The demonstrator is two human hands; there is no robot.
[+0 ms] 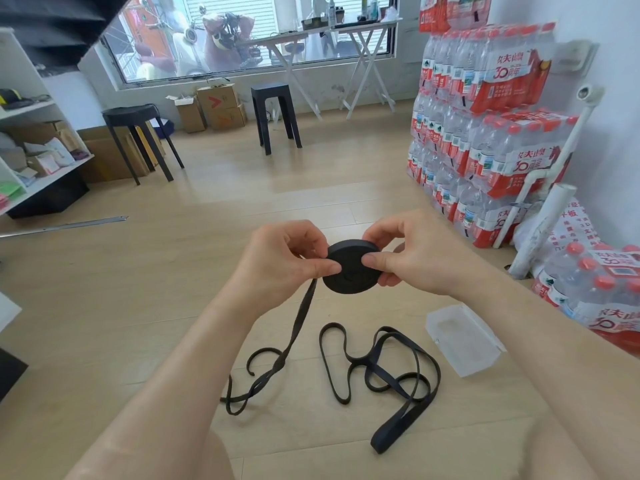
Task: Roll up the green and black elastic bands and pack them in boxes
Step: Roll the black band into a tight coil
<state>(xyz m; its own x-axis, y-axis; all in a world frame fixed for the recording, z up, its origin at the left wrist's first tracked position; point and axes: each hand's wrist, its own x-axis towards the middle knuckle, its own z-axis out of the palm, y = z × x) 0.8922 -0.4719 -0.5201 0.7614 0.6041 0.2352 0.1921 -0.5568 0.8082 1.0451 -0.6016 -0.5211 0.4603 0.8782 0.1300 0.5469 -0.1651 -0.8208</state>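
While around black roll (351,280), fingers (379,262) tight.

black rolled band (351,266), black loose band (381,372), translucent white box (464,339), red-labelled bottle packs (485,133)

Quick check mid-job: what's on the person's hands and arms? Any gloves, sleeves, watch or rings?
Nothing worn that shows. The left hand and right hand are bare, with no gloves or rings visible. Both forearms are bare down to the frame's edge: no sleeves, watch or bracelet in view.
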